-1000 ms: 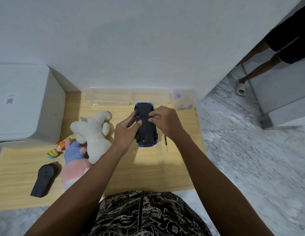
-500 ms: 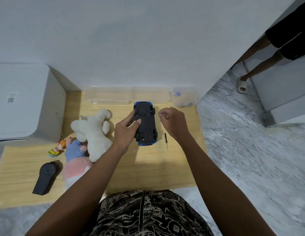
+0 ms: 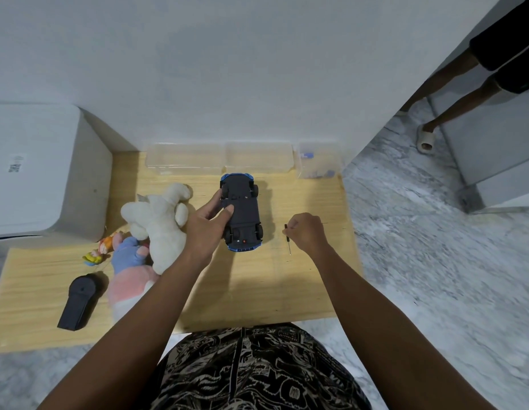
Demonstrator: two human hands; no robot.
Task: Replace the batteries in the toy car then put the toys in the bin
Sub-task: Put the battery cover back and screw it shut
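Note:
A blue toy car [image 3: 242, 214] lies upside down on the wooden board [image 3: 257, 285], its dark underside up. My left hand [image 3: 208, 224] grips its left side, thumb on the underside. To the right of the car my right hand [image 3: 306, 232] pinches the handle of a small black screwdriver [image 3: 288, 239], whose tip points down toward me on the board. A white plush toy [image 3: 158, 223], a pink and blue plush [image 3: 128, 270] and a small orange and yellow figure [image 3: 99, 250] lie to the left. A black remote [image 3: 77, 303] lies at the front left.
Two clear plastic boxes [image 3: 222, 158] and a small clear container [image 3: 318, 161] with blue bits stand along the wall at the board's back edge. A white bin [image 3: 41, 173] stands at the left. Marble floor lies to the right, where a person's legs [image 3: 452, 93] stand.
My right hand left the car's underside and moved right and down to the screwdriver, taking hold of its handle. My left hand stays on the car.

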